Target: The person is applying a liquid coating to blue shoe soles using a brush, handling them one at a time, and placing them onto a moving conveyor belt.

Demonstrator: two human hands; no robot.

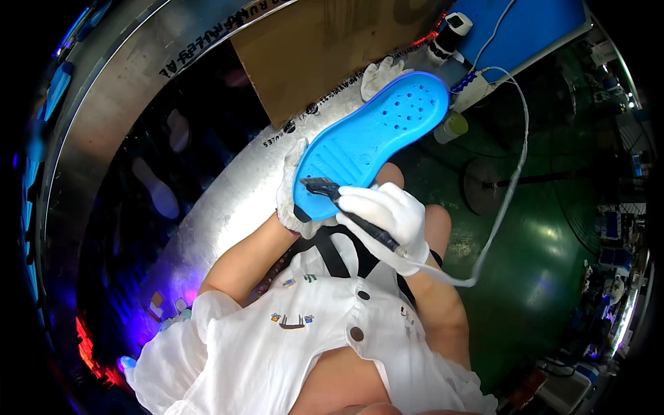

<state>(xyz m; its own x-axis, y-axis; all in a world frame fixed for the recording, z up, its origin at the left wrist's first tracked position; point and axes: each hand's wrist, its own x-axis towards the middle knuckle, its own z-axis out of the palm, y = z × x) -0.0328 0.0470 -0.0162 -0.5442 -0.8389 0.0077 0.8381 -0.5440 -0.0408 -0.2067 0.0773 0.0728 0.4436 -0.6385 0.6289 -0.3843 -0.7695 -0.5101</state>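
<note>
Where the silvery tabletop curved past at left, the gloved left hand grasped the near end of the blue sole, just beyond the person's lap. At that end was the head of a black brush, clasped in the gloved right hand; a pale hose trailed rightward from its handle.

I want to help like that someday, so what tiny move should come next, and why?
Probably a light sweep of the brush-like tool toward the ridges: the right hand grips it with its tip over the near end of the blue sole, while the left hand holds that end.
</note>
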